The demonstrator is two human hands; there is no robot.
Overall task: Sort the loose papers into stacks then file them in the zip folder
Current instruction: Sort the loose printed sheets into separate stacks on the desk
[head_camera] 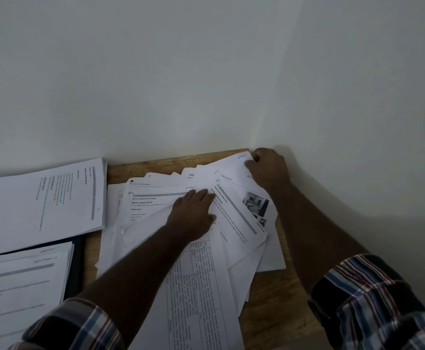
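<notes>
Loose papers [196, 223] fanned across desk [277, 294] middle, long axis toward far right corner; left hand [193, 213] flat, fingers straight, pressing fan; right hand [267, 168] nearer corner, pinching top sheet [234, 162] there; sorted stacks [42, 198] along left edge.

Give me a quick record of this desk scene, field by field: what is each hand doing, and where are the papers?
left hand: flat, fingers straight, pressing on the fanned loose papers
right hand: fingers curled, pinching the far corner of a sheet near the wall
sorted stacks: far stack and near stack, both at left
dark folder: edge shows beneath the left stacks; zip not visible
surface: wooden table, set in a wall corner
</notes>
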